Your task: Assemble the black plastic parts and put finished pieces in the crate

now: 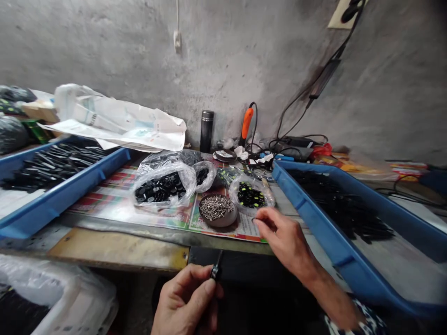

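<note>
My left hand (185, 300) is low in the view, with its fingers pinched on a small black part (216, 267) that has a thin metal tip. My right hand (282, 235) reaches over the table edge, fingertips close together and apparently holding nothing. Those fingertips are nearest a clear bag of black pieces with yellow-green marks (250, 195). Just left of them, a round brown dish (217, 211) holds a heap of small steel screws. A larger clear bag of black round pieces (161, 186) lies further left.
Blue plastic trays of long black parts stand at left (66, 186) and right (335, 209). A printed paper mat (115, 197) covers the table. At the back are a black flask (206, 131), an orange-handled tool (247, 122), tangled cables and white plastic sheeting (115, 123).
</note>
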The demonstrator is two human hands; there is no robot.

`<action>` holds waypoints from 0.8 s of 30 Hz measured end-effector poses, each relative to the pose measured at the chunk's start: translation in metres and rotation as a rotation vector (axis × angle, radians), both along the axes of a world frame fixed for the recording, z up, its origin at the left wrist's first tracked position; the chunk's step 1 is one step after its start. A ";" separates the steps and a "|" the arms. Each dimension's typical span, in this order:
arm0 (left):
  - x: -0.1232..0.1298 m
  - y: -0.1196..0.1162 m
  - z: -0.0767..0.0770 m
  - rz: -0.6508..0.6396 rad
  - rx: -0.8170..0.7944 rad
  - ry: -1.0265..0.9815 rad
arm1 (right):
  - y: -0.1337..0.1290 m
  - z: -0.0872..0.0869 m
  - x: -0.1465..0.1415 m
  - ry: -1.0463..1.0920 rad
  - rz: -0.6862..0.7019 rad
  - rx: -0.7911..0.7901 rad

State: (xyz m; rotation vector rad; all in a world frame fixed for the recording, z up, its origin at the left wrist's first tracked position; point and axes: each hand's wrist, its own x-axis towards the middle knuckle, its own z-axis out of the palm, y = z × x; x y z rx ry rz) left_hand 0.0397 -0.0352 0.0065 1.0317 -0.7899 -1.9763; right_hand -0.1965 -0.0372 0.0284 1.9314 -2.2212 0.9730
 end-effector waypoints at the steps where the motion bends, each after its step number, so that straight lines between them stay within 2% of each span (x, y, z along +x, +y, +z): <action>1: 0.000 0.002 0.000 -0.012 0.001 0.014 | 0.012 -0.001 0.013 -0.099 0.076 0.004; 4: 0.001 0.008 0.001 -0.055 -0.019 0.053 | 0.042 -0.005 0.049 -0.660 0.299 0.044; 7: 0.001 0.014 0.002 -0.080 -0.032 0.065 | 0.058 -0.009 0.074 -0.934 0.374 0.078; 11: 0.002 0.021 0.002 -0.102 -0.049 0.079 | 0.066 -0.011 0.088 -1.030 0.410 0.075; 18: 0.005 0.028 -0.002 -0.175 -0.070 0.071 | 0.073 -0.017 0.094 -1.091 0.437 0.046; 24: 0.006 0.030 -0.002 -0.151 -0.055 0.090 | 0.074 -0.019 0.099 -1.201 0.446 0.027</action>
